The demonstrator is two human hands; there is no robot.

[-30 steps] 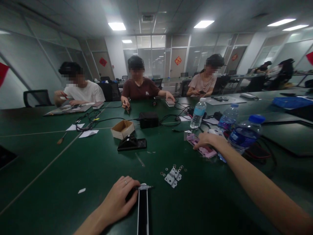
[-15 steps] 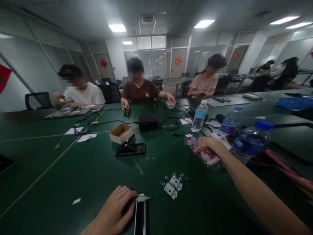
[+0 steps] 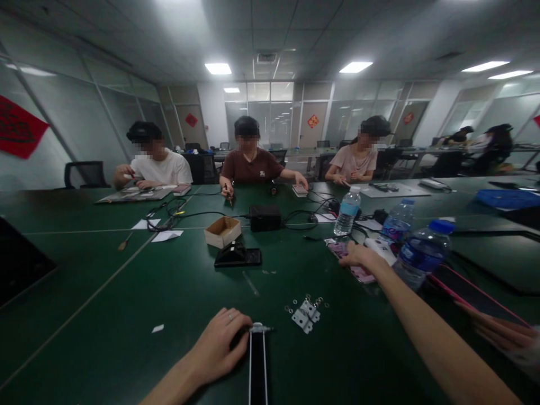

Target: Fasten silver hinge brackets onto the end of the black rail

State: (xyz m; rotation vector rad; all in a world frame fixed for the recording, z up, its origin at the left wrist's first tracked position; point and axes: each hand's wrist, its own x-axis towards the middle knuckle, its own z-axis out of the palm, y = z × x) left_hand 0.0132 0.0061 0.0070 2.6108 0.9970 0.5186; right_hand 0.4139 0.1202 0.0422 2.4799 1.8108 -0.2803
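My left hand (image 3: 223, 343) rests at the near edge of the green table (image 3: 126, 292), its fingers curled against the top end of a long black bar with silver edges (image 3: 257, 365). My right arm reaches forward and my right hand (image 3: 358, 254) lies on a pink phone (image 3: 354, 264) beside a water bottle (image 3: 422, 253); its fingers are bent down onto the phone. A small metal hinge (image 3: 306, 315) with loose washers and screws around it lies between the two hands.
A cardboard box (image 3: 222, 231), a black stand (image 3: 237, 256) and a black power unit (image 3: 264, 217) with cables sit mid-table. Two more bottles (image 3: 347, 211) stand right. Three people work at the far side. Another person's hand holds a pink phone (image 3: 472, 295) at right.
The view has shifted a little. My right hand stays on the pink phone and my left hand stays by the bar. Another person's hand with a phone has come in at the right.
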